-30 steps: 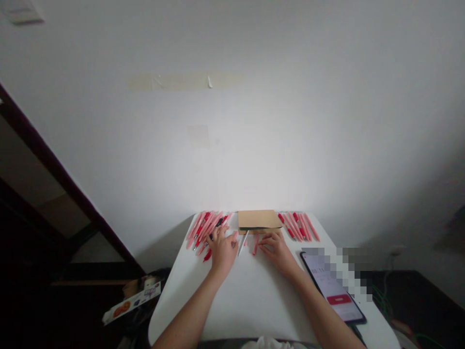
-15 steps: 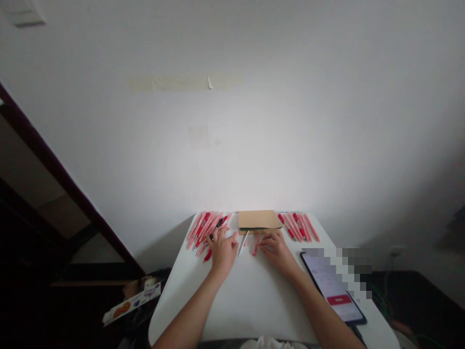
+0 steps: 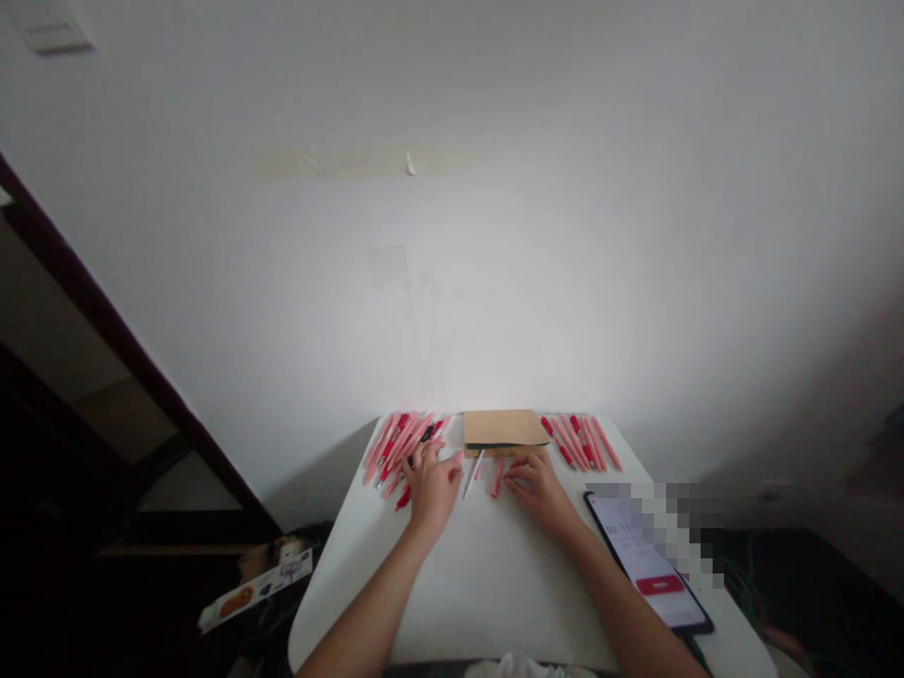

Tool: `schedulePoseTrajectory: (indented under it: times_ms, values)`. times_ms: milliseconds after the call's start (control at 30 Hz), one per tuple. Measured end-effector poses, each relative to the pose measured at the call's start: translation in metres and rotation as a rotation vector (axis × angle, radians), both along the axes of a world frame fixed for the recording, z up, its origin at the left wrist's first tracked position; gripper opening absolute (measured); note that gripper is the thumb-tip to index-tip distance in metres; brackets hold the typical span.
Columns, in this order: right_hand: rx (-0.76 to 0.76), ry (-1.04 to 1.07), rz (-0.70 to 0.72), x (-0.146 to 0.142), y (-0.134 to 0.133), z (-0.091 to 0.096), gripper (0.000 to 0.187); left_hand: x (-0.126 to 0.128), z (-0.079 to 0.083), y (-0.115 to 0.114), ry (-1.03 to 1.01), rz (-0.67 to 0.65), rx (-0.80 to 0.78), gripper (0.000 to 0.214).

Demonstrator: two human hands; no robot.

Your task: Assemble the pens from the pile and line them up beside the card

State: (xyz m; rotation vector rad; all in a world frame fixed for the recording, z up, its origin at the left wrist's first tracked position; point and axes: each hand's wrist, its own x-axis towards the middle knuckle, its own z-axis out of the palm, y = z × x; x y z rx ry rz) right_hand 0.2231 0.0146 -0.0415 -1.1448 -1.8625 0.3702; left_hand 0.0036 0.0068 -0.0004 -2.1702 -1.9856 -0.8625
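Note:
My left hand (image 3: pixel 432 482) rests with spread, bent fingers at the edge of a pile of pink and red pens (image 3: pixel 399 444), its thumb near a small pink pen part (image 3: pixel 459 457). Some pens lie partly hidden beneath its fingers. Between the hands, a thin white refill-like stick (image 3: pixel 473 474) lies slanted on the table. Just right of it is a short pink pen barrel (image 3: pixel 497 477). My right hand (image 3: pixel 537 482) lies beside that barrel, fingers apart and tips close to it; whether they touch it is unclear.
A brown paper notebook (image 3: pixel 505 428) lies at the table's back edge, against the wall. Right of it is a row of several pink and red pens (image 3: pixel 583 443). A phone (image 3: pixel 650 565) showing a timer lies on the white table (image 3: pixel 494 593) near my right forearm.
Both hands and the pens keep their places. Only the camera's view has shifted very slightly.

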Motion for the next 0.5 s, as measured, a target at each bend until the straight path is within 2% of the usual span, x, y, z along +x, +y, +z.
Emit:
schedulePoseTrajectory:
  times_ms: [267, 500]
  values:
    - [0.031, -0.034, -0.016, 0.003, 0.001, -0.001, 0.020, -0.005, 0.000, 0.003, 0.002, 0.024, 0.031, 0.019]
    - [0.052, -0.178, -0.159, 0.007, 0.003, -0.007, 0.016, -0.013, 0.002, 0.008, 0.075, 0.127, -0.023, 0.042]
